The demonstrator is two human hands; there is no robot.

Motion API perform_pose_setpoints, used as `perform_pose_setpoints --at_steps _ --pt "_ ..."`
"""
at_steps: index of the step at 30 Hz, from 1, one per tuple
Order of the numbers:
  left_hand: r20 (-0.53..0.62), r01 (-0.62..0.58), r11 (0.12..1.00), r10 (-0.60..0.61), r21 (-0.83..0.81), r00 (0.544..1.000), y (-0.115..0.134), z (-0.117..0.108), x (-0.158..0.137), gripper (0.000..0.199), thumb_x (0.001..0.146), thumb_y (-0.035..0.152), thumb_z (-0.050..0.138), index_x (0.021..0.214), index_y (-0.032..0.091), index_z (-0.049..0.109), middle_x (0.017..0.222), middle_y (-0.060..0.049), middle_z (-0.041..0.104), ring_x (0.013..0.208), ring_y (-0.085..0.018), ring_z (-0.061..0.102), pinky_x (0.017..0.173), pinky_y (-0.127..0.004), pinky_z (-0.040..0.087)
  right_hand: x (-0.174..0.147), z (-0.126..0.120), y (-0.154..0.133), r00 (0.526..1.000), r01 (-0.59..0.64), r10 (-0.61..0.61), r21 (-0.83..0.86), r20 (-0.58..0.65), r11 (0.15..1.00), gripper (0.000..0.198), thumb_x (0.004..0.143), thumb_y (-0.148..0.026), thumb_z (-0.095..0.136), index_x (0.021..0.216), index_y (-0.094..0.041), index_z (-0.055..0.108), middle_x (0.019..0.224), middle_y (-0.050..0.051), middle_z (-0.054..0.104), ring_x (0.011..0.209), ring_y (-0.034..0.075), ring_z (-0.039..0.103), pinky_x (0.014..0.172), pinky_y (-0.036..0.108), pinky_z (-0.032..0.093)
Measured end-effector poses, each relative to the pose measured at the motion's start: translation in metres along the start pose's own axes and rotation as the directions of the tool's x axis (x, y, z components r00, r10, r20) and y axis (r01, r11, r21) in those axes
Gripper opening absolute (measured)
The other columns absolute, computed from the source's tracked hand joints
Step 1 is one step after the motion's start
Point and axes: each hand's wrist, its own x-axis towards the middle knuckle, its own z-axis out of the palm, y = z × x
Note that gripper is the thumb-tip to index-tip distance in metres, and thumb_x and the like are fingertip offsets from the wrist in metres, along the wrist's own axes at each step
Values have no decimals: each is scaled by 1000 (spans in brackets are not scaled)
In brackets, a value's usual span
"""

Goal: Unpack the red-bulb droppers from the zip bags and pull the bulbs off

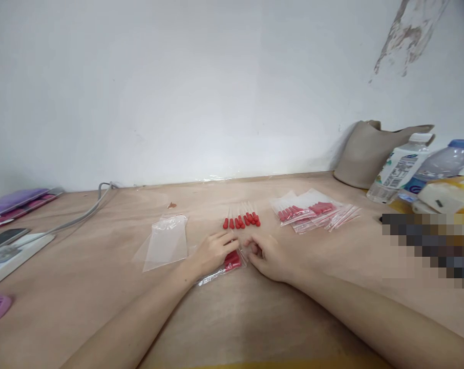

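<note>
On the tan tabletop (pixel 232 328), a flat, clear, red-filled plastic bag (pixel 232 261) lies under the loosely bent left hand (pixel 214 251), at nine o'clock from the half-curled right hand (pixel 271 257); whether either grips it, I cannot tell.

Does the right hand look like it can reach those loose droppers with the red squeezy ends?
Probably yes: the right hand is close to the loose red-bulbed droppers, and nothing seems to lie in between.

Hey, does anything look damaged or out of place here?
Yes: a ragged brownish patch mars the wall at upper right, as if paint had peeled. Also, a small brown scrap lies alone on the table beyond the flat clear bags; I can't tell what it is.
</note>
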Motion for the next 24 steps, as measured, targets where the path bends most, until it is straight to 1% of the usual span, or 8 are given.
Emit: perform_pose_setpoints --at_steps 2,3,6,9,12,16,19,24 --pt "22 28 999 -27 -31 999 0 0 0 23 91 16 31 86 17 54 90 -5 58 82 -14 53 70 -25 41 -1 -2 -1 972 228 -234 -133 -31 965 15 72 -10 47 80 -20 54 74 -1 56 69 12 47 68 26 33" --pt "29 35 999 -34 -40 999 1 -1 1 21 91 17 33 86 17 54 90 -5 57 82 -14 53 70 -25 41 -1 -3 -2 948 303 -316 -209 -35 930 13 74 -10 46 78 -20 54 77 0 56 72 13 46 70 27 32" --pt "44 45 997 -43 -57 998 1 -2 2 18 90 18 36 84 16 53 90 -4 57 81 -14 52 70 -24 40 3 -5 -1 880 412 -470 -389 -63 824 14 80 -14 45 73 -20 56 77 1 56 72 13 43 69 29 30" --pt "45 43 997 -40 -58 998 2 -3 3 20 90 16 34 83 17 53 89 -4 56 78 -14 51 69 -24 40 8 -7 0 806 496 -589 -476 -60 726 17 81 -15 46 70 -21 57 72 0 56 71 13 42 70 29 29" --pt "41 33 998 -31 -48 999 2 -3 3 22 91 16 33 81 17 52 86 -3 56 77 -14 50 68 -23 39 9 -8 3 775 516 -630 -526 -50 676 19 81 -16 47 66 -20 57 68 0 56 69 13 41 70 30 29" --pt "12 36 998 -35 -44 999 2 0 3 21 90 14 33 80 17 52 86 -3 56 75 -13 50 66 -22 39 11 -8 7 776 513 -628 -514 -66 688 17 82 -19 50 67 -19 58 67 0 57 70 13 41 69 30 29" --pt "3 25 999 -25 -29 1000 2 1 3 20 90 15 34 80 17 51 84 -2 56 75 -13 50 66 -22 40 13 -8 9 754 550 -655 -502 -46 668 14 82 -19 51 71 -21 60 70 -1 58 72 13 42 69 30 28" --pt "13 -16 1000 16 26 1000 1 -2 4 16 91 18 37 87 17 53 92 -2 58 85 -14 53 73 -25 42 16 -8 11 714 587 -699 -520 -28 621 20 83 -13 45 72 -20 60 70 -1 59 72 13 41 70 31 28"
